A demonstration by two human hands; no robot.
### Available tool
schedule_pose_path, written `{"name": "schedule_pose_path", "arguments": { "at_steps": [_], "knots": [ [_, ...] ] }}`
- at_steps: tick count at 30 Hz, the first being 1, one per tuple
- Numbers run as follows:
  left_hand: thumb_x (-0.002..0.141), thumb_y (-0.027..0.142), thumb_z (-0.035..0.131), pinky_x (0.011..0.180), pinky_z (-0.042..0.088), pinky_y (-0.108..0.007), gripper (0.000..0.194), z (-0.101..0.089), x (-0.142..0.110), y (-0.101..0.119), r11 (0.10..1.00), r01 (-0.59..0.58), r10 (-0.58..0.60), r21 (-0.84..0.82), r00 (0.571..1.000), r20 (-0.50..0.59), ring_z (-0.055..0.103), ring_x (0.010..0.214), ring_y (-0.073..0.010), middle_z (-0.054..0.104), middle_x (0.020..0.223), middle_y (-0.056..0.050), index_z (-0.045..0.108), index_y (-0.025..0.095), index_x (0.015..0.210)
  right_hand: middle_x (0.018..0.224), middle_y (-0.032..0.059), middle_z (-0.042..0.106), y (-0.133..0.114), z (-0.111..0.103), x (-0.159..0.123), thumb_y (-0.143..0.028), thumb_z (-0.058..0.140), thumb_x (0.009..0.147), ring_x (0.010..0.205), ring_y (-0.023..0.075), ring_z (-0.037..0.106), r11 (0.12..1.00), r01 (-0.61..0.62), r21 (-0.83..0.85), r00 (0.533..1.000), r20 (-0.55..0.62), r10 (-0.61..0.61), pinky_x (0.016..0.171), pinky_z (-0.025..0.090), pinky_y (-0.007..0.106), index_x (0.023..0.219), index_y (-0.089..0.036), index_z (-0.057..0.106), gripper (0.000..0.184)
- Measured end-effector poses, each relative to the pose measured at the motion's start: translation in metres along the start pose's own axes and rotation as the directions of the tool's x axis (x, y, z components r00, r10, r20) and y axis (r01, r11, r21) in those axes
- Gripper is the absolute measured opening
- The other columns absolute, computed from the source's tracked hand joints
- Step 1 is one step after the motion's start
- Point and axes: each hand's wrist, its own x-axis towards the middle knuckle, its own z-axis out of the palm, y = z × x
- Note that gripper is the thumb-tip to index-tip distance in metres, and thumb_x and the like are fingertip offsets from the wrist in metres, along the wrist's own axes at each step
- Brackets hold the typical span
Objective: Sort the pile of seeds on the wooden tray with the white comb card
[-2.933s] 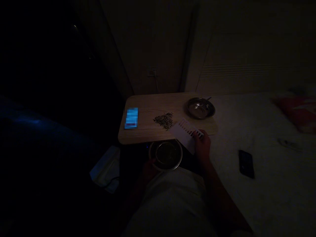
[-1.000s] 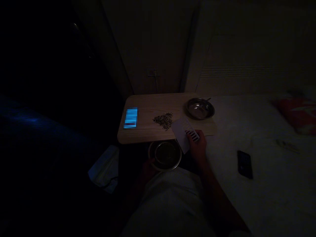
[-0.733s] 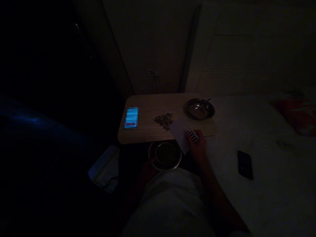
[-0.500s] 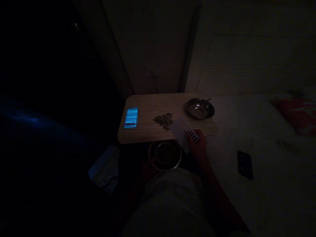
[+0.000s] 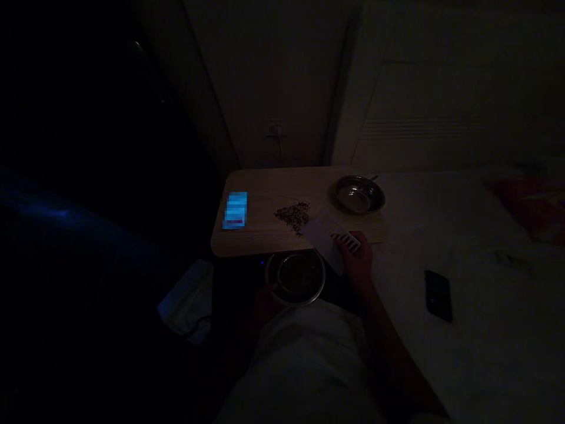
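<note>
My right hand (image 5: 358, 259) is closed on a flat white plastic piece (image 5: 324, 238) with a row of dark slots near my fingers. The piece lies at the table's front edge, its far left corner close to a pile of small dark and pale grains (image 5: 293, 215), perhaps seeds. Below that edge, my left hand (image 5: 267, 299) grips the left rim of a round metal bowl (image 5: 295, 301). The bowl's dark inside is hard to make out. Darkness hides most of my left fingers.
On the light wooden table (image 5: 256, 235) are a lit blue screen (image 5: 235, 210) at left and a second metal bowl (image 5: 359, 197) at right, with a handle over its rim. A dark phone (image 5: 438, 295) lies on the pale surface at right. A wall socket (image 5: 274, 128) sits behind.
My right hand and the white plastic piece have shifted slightly right, and the piece has tilted a little. My left hand and the bowl have stayed nearly where they were.
</note>
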Motion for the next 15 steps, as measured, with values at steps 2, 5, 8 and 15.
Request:
{"name": "schedule_pose_path", "arguments": {
  "at_steps": [2,5,8,15],
  "knots": [
    [0.093,0.038,0.062,0.088,0.056,-0.046,0.039,0.0,0.004,0.001,1.0,0.004,-0.004,-0.008,1.0,-0.006,0.064,0.108,-0.0253,0.062,0.128,-0.01,0.06,0.017,0.127,0.077,-0.0008,0.066,-0.001,-0.001,0.0,-0.041,0.071,0.077,0.067,0.0146,0.058,1.0,0.0,0.009,1.0,0.003,0.0,0.063,0.046,0.025,0.089,-0.021,0.058,0.027],
    [0.093,0.039,0.062,0.088,0.055,-0.046,0.038,-0.003,0.007,0.001,1.0,0.007,-0.007,-0.017,1.0,-0.02,0.064,0.107,-0.0255,0.063,0.126,-0.009,0.061,0.017,0.125,0.077,-0.0004,0.067,-0.002,-0.002,0.001,-0.042,0.072,0.077,0.067,0.015,0.059,1.0,-0.008,0.003,1.0,0.028,0.008,0.062,0.046,0.026,0.088,-0.021,0.058,0.028],
    [0.086,0.028,0.069,0.091,0.054,-0.046,0.027,-0.008,0.006,-0.001,1.0,0.006,-0.006,-0.023,1.0,-0.029,0.066,0.106,-0.0294,0.071,0.113,-0.009,0.068,0.016,0.111,0.077,-0.0006,0.067,0.0,-0.002,0.001,-0.043,0.072,0.077,0.067,0.0152,0.059,1.0,-0.01,-0.006,1.0,0.028,0.01,0.061,0.046,0.026,0.088,-0.022,0.058,0.028],
    [0.065,0.005,0.071,0.1,0.048,-0.049,0.029,-0.02,-0.001,-0.013,0.992,-0.111,0.106,-0.06,0.991,-0.078,0.064,0.117,-0.0363,0.077,0.091,-0.006,0.071,0.024,0.087,0.078,-0.0002,0.067,0.0,-0.002,0.001,-0.043,0.073,0.077,0.067,0.015,0.058,1.0,-0.007,0.012,0.999,0.034,0.007,0.063,0.047,0.026,0.087,-0.022,0.058,0.028]
  ]
}}
